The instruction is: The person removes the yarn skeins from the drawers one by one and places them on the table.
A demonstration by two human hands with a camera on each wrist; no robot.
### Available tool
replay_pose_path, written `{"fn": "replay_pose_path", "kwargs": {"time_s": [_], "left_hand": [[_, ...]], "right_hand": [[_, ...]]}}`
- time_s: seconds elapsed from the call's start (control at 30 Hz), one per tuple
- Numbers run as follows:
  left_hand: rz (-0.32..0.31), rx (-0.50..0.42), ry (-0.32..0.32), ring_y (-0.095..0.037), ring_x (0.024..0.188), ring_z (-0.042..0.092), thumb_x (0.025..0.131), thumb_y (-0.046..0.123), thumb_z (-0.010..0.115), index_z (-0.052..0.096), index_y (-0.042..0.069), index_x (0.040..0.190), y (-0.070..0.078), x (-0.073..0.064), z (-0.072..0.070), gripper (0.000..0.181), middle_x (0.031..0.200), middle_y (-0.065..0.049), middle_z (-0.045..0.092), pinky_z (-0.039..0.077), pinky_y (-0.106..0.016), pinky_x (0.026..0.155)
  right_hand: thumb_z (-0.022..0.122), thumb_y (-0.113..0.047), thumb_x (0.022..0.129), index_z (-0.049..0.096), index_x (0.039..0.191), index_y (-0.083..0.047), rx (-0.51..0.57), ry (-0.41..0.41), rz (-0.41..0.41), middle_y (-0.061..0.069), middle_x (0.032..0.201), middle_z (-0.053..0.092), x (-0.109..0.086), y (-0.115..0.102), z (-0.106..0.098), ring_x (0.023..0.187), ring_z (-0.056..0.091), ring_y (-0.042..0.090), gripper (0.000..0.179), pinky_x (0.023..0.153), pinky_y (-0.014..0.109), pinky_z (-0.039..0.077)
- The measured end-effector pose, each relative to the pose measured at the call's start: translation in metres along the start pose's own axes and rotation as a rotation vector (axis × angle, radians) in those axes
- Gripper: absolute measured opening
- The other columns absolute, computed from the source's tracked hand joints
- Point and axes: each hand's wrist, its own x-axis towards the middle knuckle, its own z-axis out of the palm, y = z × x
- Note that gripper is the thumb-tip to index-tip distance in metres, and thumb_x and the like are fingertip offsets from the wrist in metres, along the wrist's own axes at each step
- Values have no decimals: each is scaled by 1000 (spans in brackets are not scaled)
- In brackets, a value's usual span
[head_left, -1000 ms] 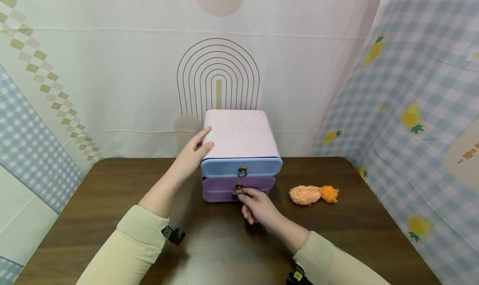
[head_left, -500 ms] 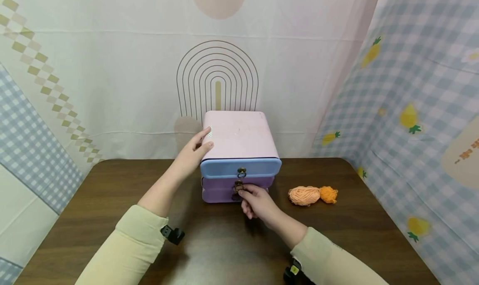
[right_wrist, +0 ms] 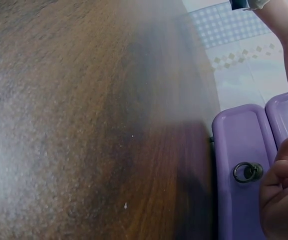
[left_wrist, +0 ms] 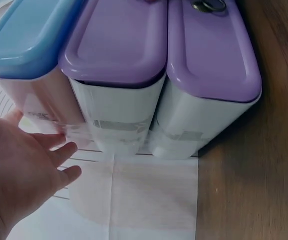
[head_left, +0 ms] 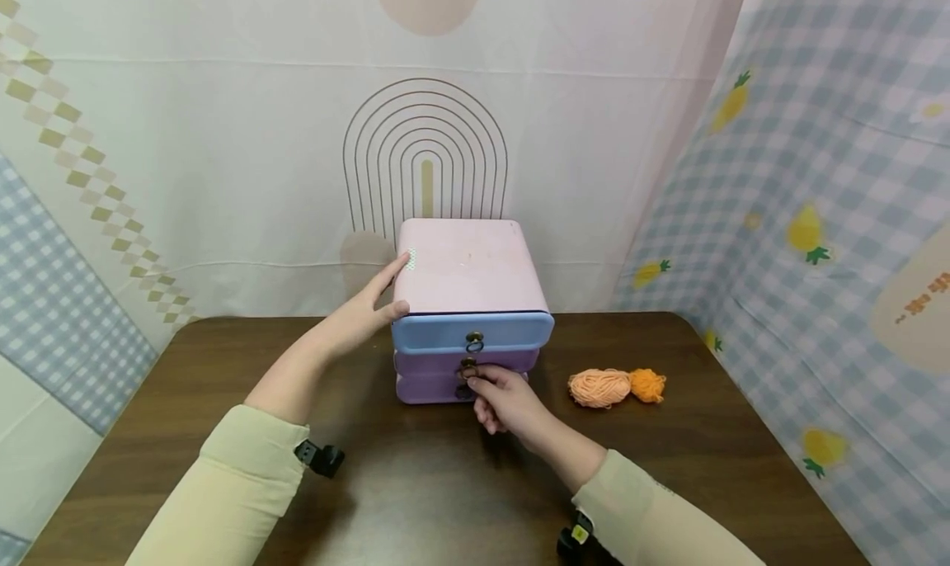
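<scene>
A small drawer chest with a pink top (head_left: 467, 265) stands against the backdrop, with one blue drawer (head_left: 430, 333) above two purple ones. My right hand (head_left: 512, 405) pinches the ring pull (head_left: 468, 372) of the middle purple drawer (head_left: 423, 363). That drawer juts slightly from its casing in the left wrist view, a dark gap behind its front. The bottom purple drawer (right_wrist: 236, 135) has its own ring pull (right_wrist: 246, 172) hanging free. My left hand (head_left: 359, 314) is at the chest's left side, fingers spread, fingertips right at the pink top's edge.
A peach yarn skein (head_left: 599, 388) and a smaller orange yarn ball (head_left: 647, 385) lie side by side on the brown table (head_left: 401, 500), right of the chest. Patterned cloth (head_left: 260, 178) hangs behind and along both sides.
My left hand has slid slightly outward to the left from the pink top. The right hand keeps its pinch on the ring; more of the bottom drawer's front shows beneath the middle one.
</scene>
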Motion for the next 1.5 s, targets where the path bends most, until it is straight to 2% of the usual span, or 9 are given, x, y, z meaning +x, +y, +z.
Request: {"fn": "replay_pose_path", "kwargs": {"time_s": [0.17, 0.37, 0.57, 0.8, 0.9, 1.13, 1.5], "left_hand": [[-6, 18, -18, -32, 150, 6, 90, 69, 54, 2, 45, 157, 1, -3, -2, 88, 166, 1, 1, 16, -64, 113], [-35, 50, -8, -36, 149, 8, 90, 64, 59, 1, 45, 157, 2, -5, 0, 90, 166, -3, 1, 18, -65, 112], [-2, 132, 38, -32, 150, 2, 91, 52, 67, 4, 41, 158, 1, -8, 2, 93, 166, -2, -3, 17, -66, 111], [61, 210, 87, -30, 150, 4, 84, 43, 78, 17, 34, 159, 1, -10, 6, 97, 166, -1, 4, 19, -67, 110], [78, 226, 115, -29, 150, 5, 84, 43, 78, 22, 34, 158, 1, -10, 7, 94, 165, 2, 7, 18, -68, 110], [71, 258, 167, -29, 150, 9, 86, 52, 73, 30, 38, 155, 3, -10, 8, 82, 163, 11, 14, 16, -69, 109], [62, 274, 245, -29, 148, 14, 85, 58, 70, 38, 38, 152, 0, -8, 13, 77, 161, 12, 21, 20, -67, 110]], "right_hand": [[52, -23, 104, 58, 128, -1, -8, -2, 7, 1, 56, 55, -1, -2, 0, 41, 47, 9, 34, 41, 26, 38], [52, -21, 103, 59, 129, -2, -11, 11, 0, 1, 56, 55, -2, -2, 0, 41, 47, 8, 33, 40, 26, 38], [52, -22, 103, 59, 128, -2, -13, 15, -11, 1, 56, 55, -3, -1, -1, 41, 47, 9, 33, 40, 27, 37], [52, -21, 103, 59, 127, -1, -10, 12, -12, 1, 56, 54, -2, 0, -2, 41, 47, 10, 32, 41, 27, 37], [52, -22, 103, 59, 127, -1, -10, 11, -11, 1, 57, 54, -2, 1, -2, 41, 47, 9, 32, 40, 27, 37], [51, -21, 104, 60, 127, -2, -4, 7, -9, -1, 56, 54, -1, 3, -2, 41, 48, 8, 32, 40, 26, 37], [53, -21, 103, 62, 126, -3, -29, 0, -10, 1, 56, 54, -3, 2, -1, 41, 47, 9, 30, 40, 26, 34]]}}
